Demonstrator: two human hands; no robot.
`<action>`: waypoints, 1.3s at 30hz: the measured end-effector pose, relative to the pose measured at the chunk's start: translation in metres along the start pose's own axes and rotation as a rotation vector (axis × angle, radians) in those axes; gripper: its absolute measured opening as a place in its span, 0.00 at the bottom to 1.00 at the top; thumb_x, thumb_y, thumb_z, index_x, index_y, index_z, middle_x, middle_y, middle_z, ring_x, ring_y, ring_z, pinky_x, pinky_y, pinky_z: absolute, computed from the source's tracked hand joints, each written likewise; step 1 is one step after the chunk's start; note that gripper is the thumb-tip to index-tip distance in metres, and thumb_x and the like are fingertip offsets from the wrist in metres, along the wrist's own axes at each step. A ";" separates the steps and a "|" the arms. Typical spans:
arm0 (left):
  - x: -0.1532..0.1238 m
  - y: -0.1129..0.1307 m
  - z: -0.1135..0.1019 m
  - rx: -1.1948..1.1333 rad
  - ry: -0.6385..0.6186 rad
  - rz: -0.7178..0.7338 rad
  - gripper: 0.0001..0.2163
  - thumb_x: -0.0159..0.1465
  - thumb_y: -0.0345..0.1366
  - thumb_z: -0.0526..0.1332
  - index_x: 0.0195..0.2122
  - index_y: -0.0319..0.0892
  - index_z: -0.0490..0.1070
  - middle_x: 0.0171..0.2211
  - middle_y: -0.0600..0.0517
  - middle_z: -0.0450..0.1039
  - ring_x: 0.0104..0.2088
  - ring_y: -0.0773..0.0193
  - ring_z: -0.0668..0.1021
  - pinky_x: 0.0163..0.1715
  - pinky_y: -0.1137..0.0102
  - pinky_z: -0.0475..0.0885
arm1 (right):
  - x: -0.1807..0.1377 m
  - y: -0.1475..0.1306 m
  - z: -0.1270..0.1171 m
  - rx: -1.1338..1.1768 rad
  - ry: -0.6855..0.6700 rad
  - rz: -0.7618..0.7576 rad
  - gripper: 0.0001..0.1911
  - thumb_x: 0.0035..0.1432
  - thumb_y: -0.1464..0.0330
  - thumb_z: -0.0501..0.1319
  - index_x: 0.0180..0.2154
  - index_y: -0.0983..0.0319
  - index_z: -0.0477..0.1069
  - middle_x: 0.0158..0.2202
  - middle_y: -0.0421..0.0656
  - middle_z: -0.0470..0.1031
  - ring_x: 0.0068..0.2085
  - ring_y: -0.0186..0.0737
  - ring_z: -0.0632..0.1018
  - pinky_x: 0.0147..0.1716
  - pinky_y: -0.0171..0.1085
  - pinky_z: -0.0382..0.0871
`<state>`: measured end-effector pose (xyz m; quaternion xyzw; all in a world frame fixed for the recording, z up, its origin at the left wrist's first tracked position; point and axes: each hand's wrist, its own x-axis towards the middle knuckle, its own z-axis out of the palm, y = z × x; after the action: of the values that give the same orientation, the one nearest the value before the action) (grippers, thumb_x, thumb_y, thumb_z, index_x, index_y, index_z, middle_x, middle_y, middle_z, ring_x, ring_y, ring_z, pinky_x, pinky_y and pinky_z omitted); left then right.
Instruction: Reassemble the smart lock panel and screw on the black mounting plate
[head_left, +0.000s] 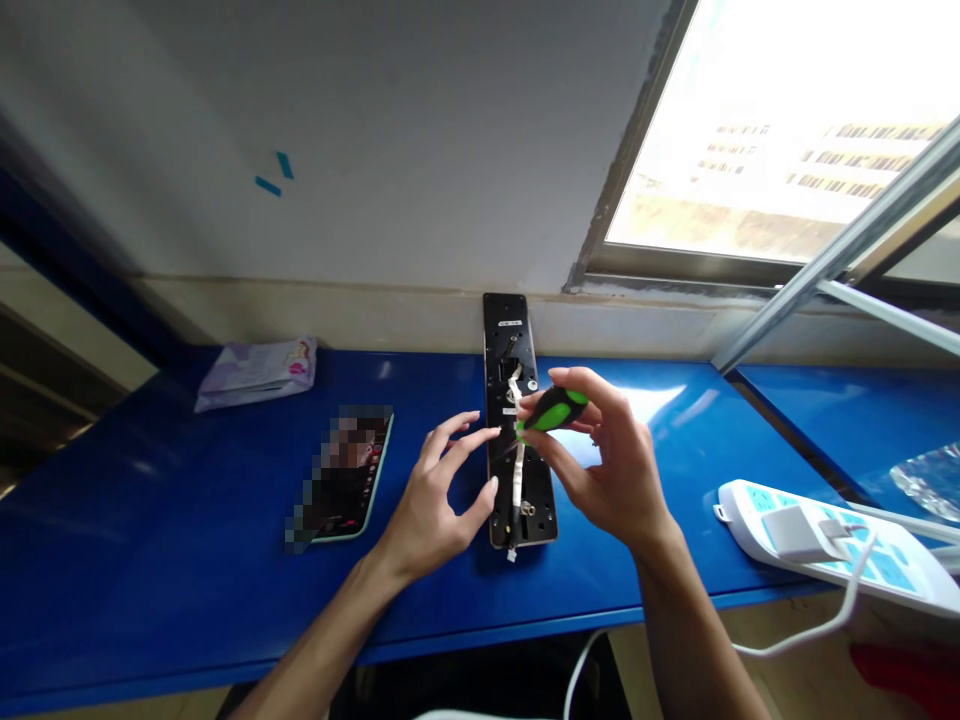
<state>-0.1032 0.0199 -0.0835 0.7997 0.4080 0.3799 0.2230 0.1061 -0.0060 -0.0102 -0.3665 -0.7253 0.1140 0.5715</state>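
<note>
A long black panel (501, 480), resembling the back of an electronic door lock, lies lengthwise away from me on the blue table. Its far end reaches the wall. Down its middle runs a white-wrapped cable (517, 480) with a small white plug (511, 555) at the near end. My right hand (611, 455) grips a green-and-black screwdriver (559, 408) over the panel, its shaft slanting down to the left. Whether the tip sits in a screw is too small to tell. My left hand (442, 495) is open, its index finger and thumb apart at the panel's left side.
A phone (349, 475) lies to the left, with a pale purple packet (259, 372) behind it. On the right, a white power strip (847, 550) holds a charger with a white cable (847, 610). A metal frame (825, 265) stands before the window.
</note>
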 end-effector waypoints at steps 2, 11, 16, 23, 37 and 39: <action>0.012 0.012 -0.001 0.004 0.068 0.058 0.16 0.71 0.34 0.58 0.59 0.48 0.75 0.65 0.44 0.70 0.65 0.50 0.75 0.66 0.51 0.74 | 0.000 0.002 -0.002 0.029 0.047 -0.006 0.31 0.64 0.77 0.69 0.63 0.52 0.67 0.47 0.42 0.85 0.45 0.42 0.88 0.45 0.42 0.88; 0.102 0.061 0.027 0.019 -0.215 0.312 0.14 0.73 0.27 0.57 0.53 0.42 0.79 0.51 0.46 0.82 0.53 0.56 0.82 0.57 0.60 0.78 | -0.006 0.027 -0.055 -0.292 0.447 -0.057 0.39 0.56 0.78 0.73 0.65 0.49 0.68 0.52 0.43 0.79 0.42 0.45 0.88 0.38 0.46 0.89; 0.139 0.069 0.062 0.456 -0.587 0.412 0.11 0.72 0.26 0.57 0.45 0.38 0.81 0.42 0.43 0.83 0.44 0.49 0.83 0.45 0.58 0.79 | -0.026 0.058 -0.078 -0.466 0.464 0.049 0.39 0.56 0.75 0.74 0.67 0.52 0.67 0.47 0.42 0.84 0.41 0.46 0.89 0.40 0.46 0.88; 0.154 0.046 0.099 0.489 -0.687 0.455 0.10 0.69 0.24 0.60 0.41 0.41 0.82 0.39 0.44 0.83 0.38 0.52 0.84 0.38 0.63 0.77 | -0.039 0.076 -0.089 -0.491 0.502 0.194 0.31 0.60 0.71 0.72 0.63 0.55 0.70 0.43 0.42 0.85 0.40 0.43 0.88 0.39 0.44 0.87; 0.153 0.034 0.105 0.329 -0.733 0.484 0.06 0.66 0.34 0.65 0.38 0.48 0.84 0.40 0.47 0.82 0.43 0.54 0.83 0.47 0.64 0.78 | -0.037 0.077 -0.087 -0.366 0.463 0.225 0.28 0.61 0.71 0.71 0.61 0.55 0.70 0.41 0.40 0.84 0.38 0.42 0.88 0.38 0.42 0.87; 0.153 0.035 0.104 0.348 -0.738 0.487 0.07 0.66 0.33 0.66 0.37 0.48 0.85 0.41 0.47 0.82 0.44 0.54 0.83 0.47 0.64 0.77 | -0.037 0.078 -0.086 -0.374 0.446 0.227 0.28 0.61 0.71 0.71 0.61 0.54 0.69 0.41 0.40 0.84 0.38 0.41 0.88 0.38 0.41 0.87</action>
<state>0.0539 0.1213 -0.0587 0.9791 0.1597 0.0375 0.1199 0.2188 0.0022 -0.0559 -0.5601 -0.5448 -0.0416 0.6227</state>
